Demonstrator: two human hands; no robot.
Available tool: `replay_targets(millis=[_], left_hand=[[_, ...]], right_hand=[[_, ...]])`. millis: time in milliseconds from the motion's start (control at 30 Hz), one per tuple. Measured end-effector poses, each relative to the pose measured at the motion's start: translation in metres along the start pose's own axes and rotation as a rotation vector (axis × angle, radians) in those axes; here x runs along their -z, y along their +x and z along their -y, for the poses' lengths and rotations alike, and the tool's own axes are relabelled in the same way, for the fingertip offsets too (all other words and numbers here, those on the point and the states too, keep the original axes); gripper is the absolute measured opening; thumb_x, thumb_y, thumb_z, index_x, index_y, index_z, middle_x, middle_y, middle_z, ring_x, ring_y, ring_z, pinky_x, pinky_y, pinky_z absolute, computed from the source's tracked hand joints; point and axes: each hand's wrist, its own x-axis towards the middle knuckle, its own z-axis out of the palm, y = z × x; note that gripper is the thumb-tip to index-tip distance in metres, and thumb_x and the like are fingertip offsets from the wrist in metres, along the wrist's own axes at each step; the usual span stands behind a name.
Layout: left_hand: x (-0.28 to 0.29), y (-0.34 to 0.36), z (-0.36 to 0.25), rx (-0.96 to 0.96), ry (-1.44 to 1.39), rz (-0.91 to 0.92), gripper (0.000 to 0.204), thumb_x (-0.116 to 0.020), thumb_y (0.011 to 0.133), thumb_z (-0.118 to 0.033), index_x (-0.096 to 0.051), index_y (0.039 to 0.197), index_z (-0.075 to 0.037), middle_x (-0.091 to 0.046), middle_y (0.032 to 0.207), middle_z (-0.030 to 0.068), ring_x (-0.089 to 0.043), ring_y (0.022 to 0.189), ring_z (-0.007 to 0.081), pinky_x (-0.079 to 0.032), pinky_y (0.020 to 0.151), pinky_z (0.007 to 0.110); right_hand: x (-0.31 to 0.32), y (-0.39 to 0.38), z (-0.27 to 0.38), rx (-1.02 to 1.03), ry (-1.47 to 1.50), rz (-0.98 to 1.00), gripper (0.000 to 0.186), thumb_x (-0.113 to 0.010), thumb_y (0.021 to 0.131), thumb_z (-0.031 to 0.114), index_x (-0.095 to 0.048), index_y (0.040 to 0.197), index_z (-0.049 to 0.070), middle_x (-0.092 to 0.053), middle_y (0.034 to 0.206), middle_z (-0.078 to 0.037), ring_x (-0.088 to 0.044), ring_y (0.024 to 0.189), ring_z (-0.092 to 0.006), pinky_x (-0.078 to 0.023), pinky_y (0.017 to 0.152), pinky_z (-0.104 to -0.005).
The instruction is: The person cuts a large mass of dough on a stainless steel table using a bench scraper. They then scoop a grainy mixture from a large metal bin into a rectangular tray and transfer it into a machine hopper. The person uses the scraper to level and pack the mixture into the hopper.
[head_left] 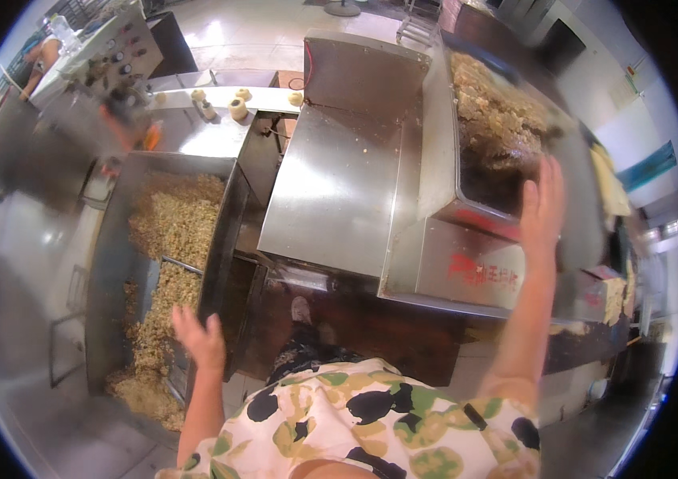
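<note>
My left hand [201, 341] is raised at the near right side of a long metal trough [233, 195], its thumb and fingers apart and nothing held. Loose tan, crumbly pieces [175, 211] lie along the trough, with a thin metal bar [183, 264] across them. On the other side, my right hand [542, 199] stretches its fingers out at the near right corner of a deep metal bin [440, 148]. Whether it touches the rim I cannot tell. Inside the bin is a lumpy, glistening light-brown mass [494, 108], heaped toward the far end above a dark bottom.
Between trough and bin stands a stainless table [327, 188] with an upright metal panel [364, 72] at its far end. Small cream-coloured jars [237, 109] and several bottles [119, 68] stand farther left. Another person [45, 57] is at the far left edge.
</note>
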Motion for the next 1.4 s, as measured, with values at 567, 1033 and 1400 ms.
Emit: replay_targets(millis=[567, 1033, 1400], left_hand=[[-0.201, 0.205, -0.379, -0.568, 0.006, 0.514, 0.102, -0.049, 0.083, -0.066, -0.016, 0.149, 0.004, -0.006, 0.156, 0.0261, -0.002, 0.146, 0.0385, -0.012, 0.115, 0.053], [-0.327, 0.311, -0.463, -0.839, -0.432, 0.303, 0.035, -0.051, 0.087, -0.014, -0.055, 0.121, -0.007, -0.054, 0.131, 0.0129, -0.048, 0.126, 0.0257, -0.038, 0.105, 0.042], [-0.309, 0.318, -0.469, -0.858, -0.257, 0.139, 0.013, -0.056, 0.082, -0.018, -0.062, 0.09, -0.009, -0.058, 0.104, 0.0072, -0.052, 0.102, 0.0286, -0.043, 0.085, 0.042]], right_hand=[[-0.03, 0.04, 0.02, -0.182, 0.063, 0.149, 0.041, -0.049, 0.097, 0.028, -0.056, 0.128, 0.002, -0.05, 0.136, -0.018, -0.047, 0.126, -0.0361, -0.034, 0.107, -0.0406], [-0.052, 0.066, 0.009, -0.279, 0.106, 0.257, 0.046, -0.052, 0.093, 0.033, -0.059, 0.125, 0.001, -0.056, 0.131, -0.019, -0.05, 0.124, -0.0364, -0.036, 0.107, -0.0472], [-0.051, 0.075, 0.011, -0.306, 0.151, 0.283, 0.037, -0.058, 0.086, 0.014, -0.062, 0.119, -0.002, -0.062, 0.12, -0.021, -0.056, 0.116, -0.0357, -0.04, 0.102, -0.0443]])
